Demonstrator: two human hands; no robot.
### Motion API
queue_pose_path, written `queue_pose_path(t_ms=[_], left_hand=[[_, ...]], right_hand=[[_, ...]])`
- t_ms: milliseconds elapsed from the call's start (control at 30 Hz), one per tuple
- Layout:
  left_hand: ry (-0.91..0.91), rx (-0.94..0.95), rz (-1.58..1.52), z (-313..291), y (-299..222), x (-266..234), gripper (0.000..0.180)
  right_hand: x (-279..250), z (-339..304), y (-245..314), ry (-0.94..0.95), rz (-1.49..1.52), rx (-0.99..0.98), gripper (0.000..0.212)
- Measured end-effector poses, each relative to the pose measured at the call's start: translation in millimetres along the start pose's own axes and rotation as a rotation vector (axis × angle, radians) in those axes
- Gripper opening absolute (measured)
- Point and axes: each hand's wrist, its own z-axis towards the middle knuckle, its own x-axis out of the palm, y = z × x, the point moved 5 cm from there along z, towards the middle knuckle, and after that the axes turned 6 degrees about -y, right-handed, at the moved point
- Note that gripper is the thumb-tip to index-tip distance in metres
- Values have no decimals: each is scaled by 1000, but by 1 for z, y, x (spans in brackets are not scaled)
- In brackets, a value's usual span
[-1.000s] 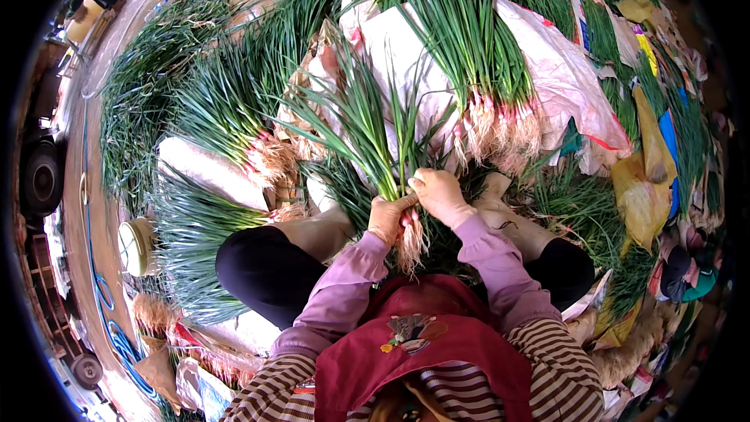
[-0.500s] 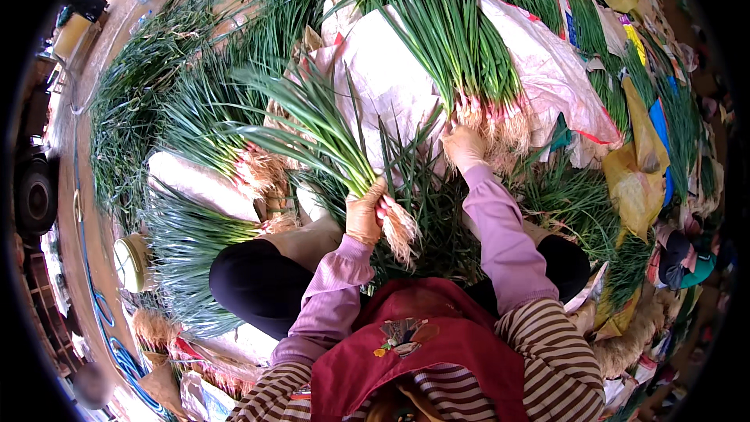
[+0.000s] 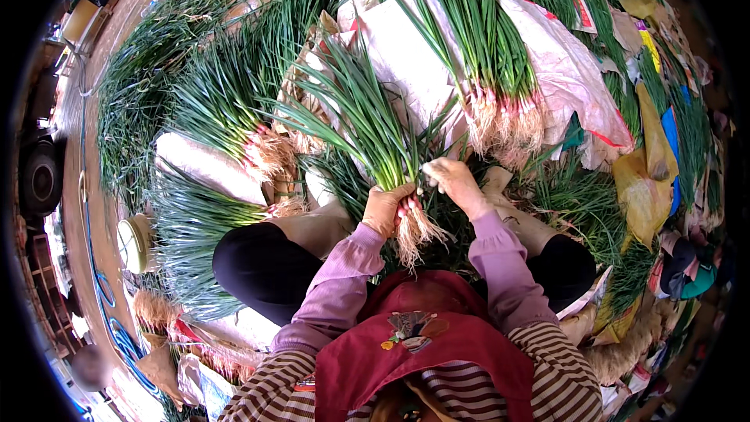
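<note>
My left hand (image 3: 381, 209) is wrapped round the lower stalks of a bunch of spring onions (image 3: 373, 121). Its pinkish bulbs and pale roots hang below the fist, and its green leaves fan up and to the left. Just right of the stalks, my right hand (image 3: 457, 185) is closed with fingertips pinched near the bunch; whatever lies between them is too small to make out. Beyond it, a larger pile of spring onions (image 3: 492, 47) rests on a white sheet (image 3: 402, 35), roots toward me.
More spring onions (image 3: 223, 109) lie to the left, roots inward. Loose green leaves (image 3: 578, 195) cover the ground by my right knee. A lidded pale tub (image 3: 135, 244) stands at left near a blue hose (image 3: 121, 340). Yellow sacking (image 3: 641, 187) lies on the right.
My right hand has left the roots of the large pile and come back toward me, beside the held bunch. My left hand has shifted slightly right, and the bunch now stands more upright.
</note>
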Motion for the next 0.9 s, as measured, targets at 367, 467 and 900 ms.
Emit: queue_pose_path(t_ms=[367,467,900], left_hand=[[-81,240,-144,-19,-14,9,7],[-79,150,-159,-7,-4,-2,13],[54,-79,-193,12,8,4,9]], right_hand=[[-4,28,-54,-118,-930,-152,24],[-25,43,-9,-150,-805,-39,34],[0,-12,33,314,-881,-374,32]])
